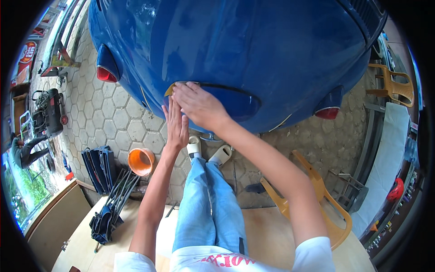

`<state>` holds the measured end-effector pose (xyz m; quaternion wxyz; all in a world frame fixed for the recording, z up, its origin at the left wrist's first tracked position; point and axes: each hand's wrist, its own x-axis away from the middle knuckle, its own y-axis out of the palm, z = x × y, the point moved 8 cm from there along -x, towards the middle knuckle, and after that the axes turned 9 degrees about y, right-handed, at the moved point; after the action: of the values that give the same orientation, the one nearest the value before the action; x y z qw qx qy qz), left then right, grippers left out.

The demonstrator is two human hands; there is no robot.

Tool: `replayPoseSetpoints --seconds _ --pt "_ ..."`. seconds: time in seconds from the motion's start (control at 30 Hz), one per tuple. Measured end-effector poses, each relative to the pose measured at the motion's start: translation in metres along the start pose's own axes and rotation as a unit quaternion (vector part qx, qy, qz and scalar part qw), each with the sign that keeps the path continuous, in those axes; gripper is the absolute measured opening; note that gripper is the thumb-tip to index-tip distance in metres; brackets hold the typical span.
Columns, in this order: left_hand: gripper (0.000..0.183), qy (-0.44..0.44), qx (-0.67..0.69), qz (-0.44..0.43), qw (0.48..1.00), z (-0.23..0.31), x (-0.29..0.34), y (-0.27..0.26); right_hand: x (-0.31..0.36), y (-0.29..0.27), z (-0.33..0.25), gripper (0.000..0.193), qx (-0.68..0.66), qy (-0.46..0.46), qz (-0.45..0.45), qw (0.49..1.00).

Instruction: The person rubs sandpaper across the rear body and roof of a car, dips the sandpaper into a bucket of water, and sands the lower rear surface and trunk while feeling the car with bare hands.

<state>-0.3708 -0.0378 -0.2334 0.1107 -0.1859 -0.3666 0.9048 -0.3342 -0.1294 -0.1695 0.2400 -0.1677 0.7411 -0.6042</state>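
In front of me is the rounded rear of a blue car point(253, 50), with an oval panel point(238, 105) edged in black low on its middle. My right hand point(201, 106) reaches across to the upper left end of this oval, fingers stretched out and laid on the surface. Just past its fingertips shows a small yellow piece point(170, 89), like paper or tape; the fingers partly cover it. My left hand point(176, 126) lies beside and below the right, its straight fingers pointing up at the panel's left end. Between the overlapping hands, the contact is hidden.
Red tail lights point(105, 75) stick out at both sides of the car. Behind me stand an orange bucket point(141, 162), folded dark camp chairs point(108, 217) and a yellow plastic chair point(333, 217). A black machine point(54, 111) stands left on hexagonal paving point(122, 120). Another person point(29, 149) is far left.
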Motion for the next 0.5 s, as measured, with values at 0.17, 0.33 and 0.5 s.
replayPoseSetpoints --seconds 0.17,0.33,0.5 --pt "0.088 0.067 0.026 -0.028 0.997 0.043 -0.026 -0.008 0.037 -0.025 0.03 0.059 -0.096 0.066 0.07 0.991" --pt "0.091 0.135 -0.097 -0.164 0.972 0.104 -0.058 0.013 0.098 -0.031 0.063 0.062 -0.084 0.178 0.083 0.977" --pt "0.082 0.308 -0.074 -0.288 0.904 0.164 -0.072 0.06 0.17 0.008 0.069 0.065 -0.29 0.373 0.247 0.846"
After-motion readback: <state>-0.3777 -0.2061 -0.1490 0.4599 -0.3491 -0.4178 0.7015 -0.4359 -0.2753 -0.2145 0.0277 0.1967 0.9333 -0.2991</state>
